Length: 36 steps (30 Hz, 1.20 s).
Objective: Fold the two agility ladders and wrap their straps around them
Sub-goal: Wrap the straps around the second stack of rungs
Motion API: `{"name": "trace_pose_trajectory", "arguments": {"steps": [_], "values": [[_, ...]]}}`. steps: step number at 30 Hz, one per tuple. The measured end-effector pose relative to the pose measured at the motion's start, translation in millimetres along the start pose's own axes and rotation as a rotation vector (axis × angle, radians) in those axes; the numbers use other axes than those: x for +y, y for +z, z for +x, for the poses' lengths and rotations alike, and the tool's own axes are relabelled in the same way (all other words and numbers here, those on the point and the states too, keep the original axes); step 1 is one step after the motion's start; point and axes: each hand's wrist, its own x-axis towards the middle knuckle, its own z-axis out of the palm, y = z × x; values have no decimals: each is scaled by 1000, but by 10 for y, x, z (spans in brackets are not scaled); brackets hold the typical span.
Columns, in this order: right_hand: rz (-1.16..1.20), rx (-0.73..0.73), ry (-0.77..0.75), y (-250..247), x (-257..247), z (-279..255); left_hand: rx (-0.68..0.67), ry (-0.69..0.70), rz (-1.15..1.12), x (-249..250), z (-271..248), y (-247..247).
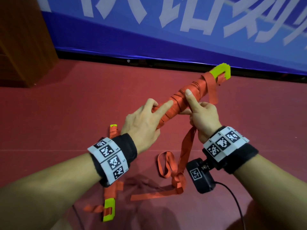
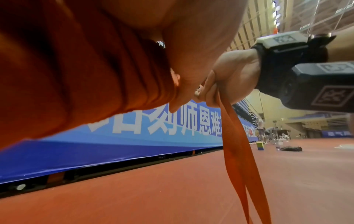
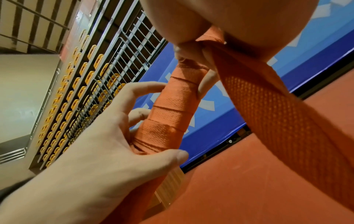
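An agility ladder bundle [image 1: 187,95], yellow-green rungs wound in orange strap, is held slanting above the red floor. My left hand [image 1: 144,123] grips its lower end, index finger laid along the wrapping; the right wrist view shows the left hand [image 3: 107,136] curled round the bundle [image 3: 172,109]. My right hand [image 1: 204,118] pinches the loose orange strap [image 1: 186,146] beside the bundle, one finger pressed on the wraps. The strap [image 2: 235,144] hangs from the right hand [image 2: 233,75] to the floor. A second wrapped ladder [image 1: 109,208] lies on the floor under my left wrist.
A blue banner [image 1: 166,39] runs along the far edge of the floor. A wooden cabinet [image 1: 21,39] stands at the far left. A black cable [image 1: 235,201] trails from my right wrist. Far off, people and gear [image 2: 268,136] sit on the floor.
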Motion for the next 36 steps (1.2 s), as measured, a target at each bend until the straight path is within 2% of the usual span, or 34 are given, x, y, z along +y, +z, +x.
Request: {"name": "trace_pose_trajectory", "arguments": {"steps": [10, 18, 27, 32, 36], "values": [[-96, -89, -160, -116, 35, 24, 28, -79, -162, -6, 9, -69], [-10, -187, -249, -123, -5, -18, 76, -134, -543, -77, -37, -72], [-57, -164, -270, -139, 45, 45, 46, -158, -709, -123, -53, -74], [-151, -97, -254, -142, 56, 92, 29, -170, -826, -138, -22, -60], [-202, -149, -224, -131, 28, 118, -6, -192, -912, -147, 4, -64]]}}
